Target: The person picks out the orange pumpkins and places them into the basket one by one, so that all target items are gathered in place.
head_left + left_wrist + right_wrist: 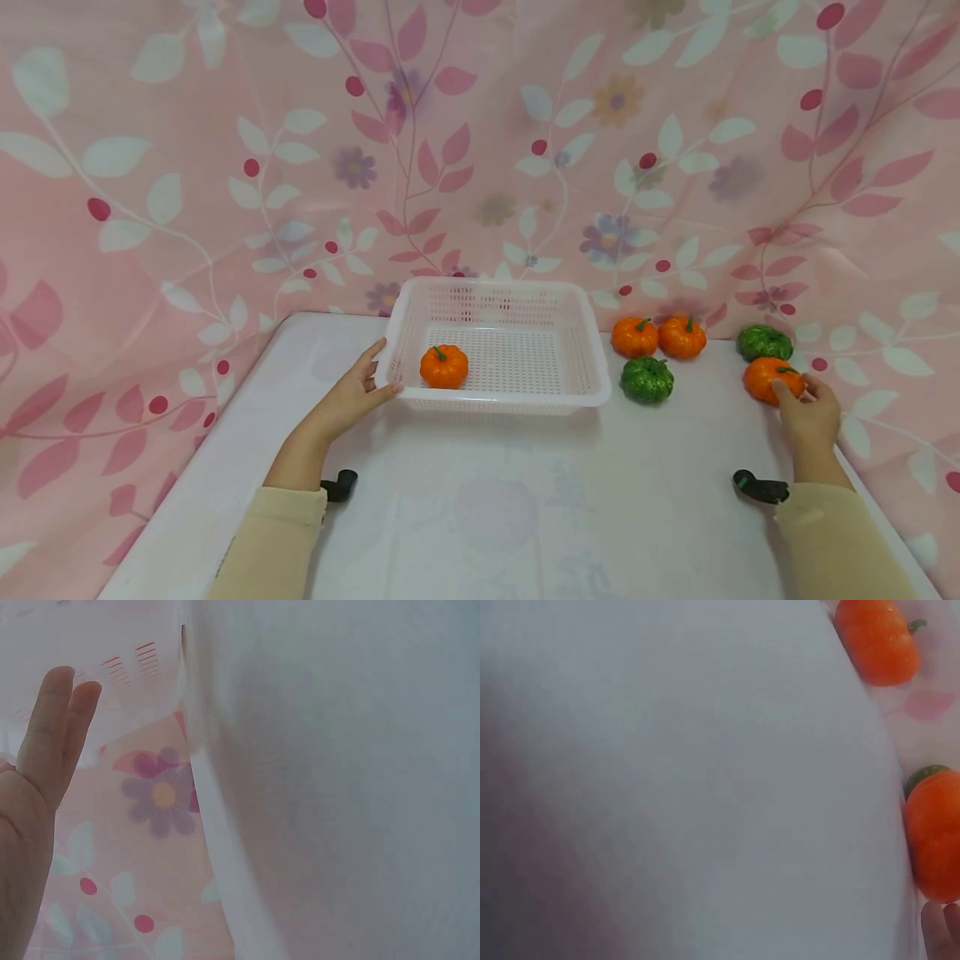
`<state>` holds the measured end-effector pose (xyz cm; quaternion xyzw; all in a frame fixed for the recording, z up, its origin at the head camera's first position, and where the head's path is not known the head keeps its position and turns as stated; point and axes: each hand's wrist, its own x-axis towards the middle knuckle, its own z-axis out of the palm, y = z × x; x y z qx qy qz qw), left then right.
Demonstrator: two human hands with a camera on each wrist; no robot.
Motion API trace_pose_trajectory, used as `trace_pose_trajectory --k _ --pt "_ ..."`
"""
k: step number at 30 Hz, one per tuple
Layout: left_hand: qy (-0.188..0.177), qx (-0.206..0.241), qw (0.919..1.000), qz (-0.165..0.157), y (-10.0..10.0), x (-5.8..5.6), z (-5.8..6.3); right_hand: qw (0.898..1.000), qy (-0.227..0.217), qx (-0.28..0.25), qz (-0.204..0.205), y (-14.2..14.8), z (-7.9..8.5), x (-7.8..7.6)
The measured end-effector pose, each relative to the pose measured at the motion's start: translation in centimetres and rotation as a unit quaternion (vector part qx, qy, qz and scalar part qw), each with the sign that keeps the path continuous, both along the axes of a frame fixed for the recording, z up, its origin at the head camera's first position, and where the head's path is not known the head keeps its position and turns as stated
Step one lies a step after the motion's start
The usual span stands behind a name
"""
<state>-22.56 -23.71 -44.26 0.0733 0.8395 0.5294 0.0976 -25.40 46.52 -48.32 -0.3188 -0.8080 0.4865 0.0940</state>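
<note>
A white plastic basket stands at the table's back, with one small orange pumpkin inside, near its left end. My left hand rests against the basket's left side, thumb at the near corner; its fingers look straight in the left wrist view. At the right, my right hand holds another orange pumpkin between thumb and fingers. In the right wrist view only fingertips show, at the edge of that pumpkin. Directly behind it lies a green pumpkin.
Two orange pumpkins sit side by side just right of the basket, with a green one in front. A pink floral cloth hangs behind the white-covered table. Black wrist mounts stick out from both sleeves.
</note>
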Motion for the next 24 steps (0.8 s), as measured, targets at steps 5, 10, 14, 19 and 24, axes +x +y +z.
trace_pose_trajectory --k 5,10,14,19,24 --pt "-0.001 0.004 1.0000 -0.001 -0.02 -0.06 -0.07 1.000 0.004 0.002 -0.001 -0.06 -0.01 -0.12" --pt "-0.002 0.010 0.9999 -0.001 -0.02 -0.07 -0.13 1.000 -0.002 -0.004 -0.002 0.19 -0.12 -0.19" --pt "-0.003 0.011 0.9999 -0.002 0.08 0.04 -0.03 1.000 -0.003 -0.003 0.003 0.44 -0.09 -0.15" --pt "-0.003 0.012 0.9999 -0.003 0.06 0.21 0.07 1.000 -0.005 -0.012 0.012 0.40 0.24 -0.03" --pt "-0.001 0.018 0.9998 -0.004 0.02 0.09 -0.03 1.000 -0.009 -0.029 0.000 0.15 0.54 0.18"
